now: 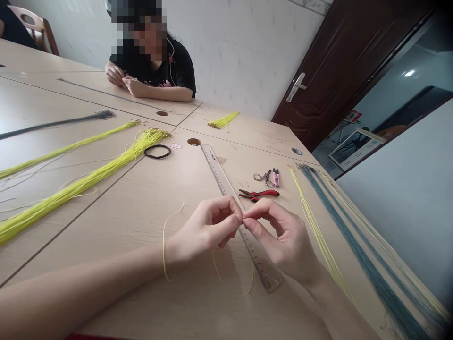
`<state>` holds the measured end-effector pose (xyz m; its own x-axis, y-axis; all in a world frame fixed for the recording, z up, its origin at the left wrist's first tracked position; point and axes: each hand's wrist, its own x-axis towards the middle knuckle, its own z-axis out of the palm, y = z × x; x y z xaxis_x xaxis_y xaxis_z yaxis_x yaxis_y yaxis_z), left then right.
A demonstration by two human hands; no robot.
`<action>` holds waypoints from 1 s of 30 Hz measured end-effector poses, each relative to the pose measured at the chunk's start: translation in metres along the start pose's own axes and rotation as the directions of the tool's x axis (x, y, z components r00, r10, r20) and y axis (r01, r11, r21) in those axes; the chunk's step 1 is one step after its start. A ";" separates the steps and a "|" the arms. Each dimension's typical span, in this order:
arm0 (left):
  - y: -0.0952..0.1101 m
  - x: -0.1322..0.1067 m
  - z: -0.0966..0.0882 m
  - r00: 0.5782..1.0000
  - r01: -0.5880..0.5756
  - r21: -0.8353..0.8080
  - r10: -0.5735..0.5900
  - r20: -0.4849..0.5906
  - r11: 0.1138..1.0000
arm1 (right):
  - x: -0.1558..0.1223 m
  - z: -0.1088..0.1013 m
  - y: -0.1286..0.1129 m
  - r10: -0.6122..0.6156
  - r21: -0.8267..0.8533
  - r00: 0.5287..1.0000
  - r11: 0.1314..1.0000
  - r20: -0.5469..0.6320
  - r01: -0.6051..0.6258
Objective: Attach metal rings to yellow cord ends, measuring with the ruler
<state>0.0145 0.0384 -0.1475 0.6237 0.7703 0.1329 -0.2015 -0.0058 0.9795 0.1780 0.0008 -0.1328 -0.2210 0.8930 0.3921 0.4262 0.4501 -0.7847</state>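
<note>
My left hand (208,222) and my right hand (279,231) meet fingertip to fingertip above a clear ruler (260,267). Both are pinched on a thin yellow cord (163,245); the pinched spot is mostly hidden by the fingers. One stretch of the cord curves by my left wrist, and thin strands hang below the hands. Just beyond my right hand lie red-handled pliers (264,193), small folding scissors (264,177) and pink thread snips (276,177).
Yellow cord bundles (88,182) cross the left side, near a black elastic band (157,151). On the right lie blue-grey cords (348,236) and yellow cords (316,226). A small yellow bundle (226,120) is farther back. Across the table sits a person (180,71). Round holes (194,141) pierce the tabletop.
</note>
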 end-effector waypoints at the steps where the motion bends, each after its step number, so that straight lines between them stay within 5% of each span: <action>1: 0.001 -0.001 0.000 1.000 -0.002 0.001 0.002 -0.003 1.000 | 0.000 0.000 0.000 -0.014 -0.011 1.000 1.000 0.004 0.014; 18: 0.000 -0.008 0.005 0.989 -0.140 0.122 0.145 -0.030 0.983 | -0.004 0.000 0.000 -0.040 0.062 0.999 0.997 0.008 0.039; 23: 0.000 -0.012 0.003 0.968 -0.250 0.313 0.235 0.086 0.916 | -0.002 -0.001 -0.001 0.047 -0.010 0.990 0.999 -0.136 -0.049; 25: 0.000 -0.014 0.003 0.907 -0.408 0.418 0.307 0.288 0.812 | 0.001 -0.003 0.001 0.099 -0.024 0.970 0.994 -0.223 -0.107; 28: 0.000 -0.017 0.010 0.700 -0.693 0.464 0.361 0.616 0.552 | 0.005 -0.003 0.008 0.143 -0.035 0.945 0.987 -0.294 -0.160; 30: -0.001 -0.020 0.018 0.585 -0.784 0.403 0.345 0.734 0.472 | 0.006 -0.002 0.013 0.172 -0.046 0.941 0.980 -0.291 -0.193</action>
<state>0.0158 0.0119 -0.1483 0.8497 -0.0195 0.5269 -0.2800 -0.8635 0.4195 0.1842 0.0124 -0.1399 0.1202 0.9196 0.3740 0.5003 0.2692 -0.8229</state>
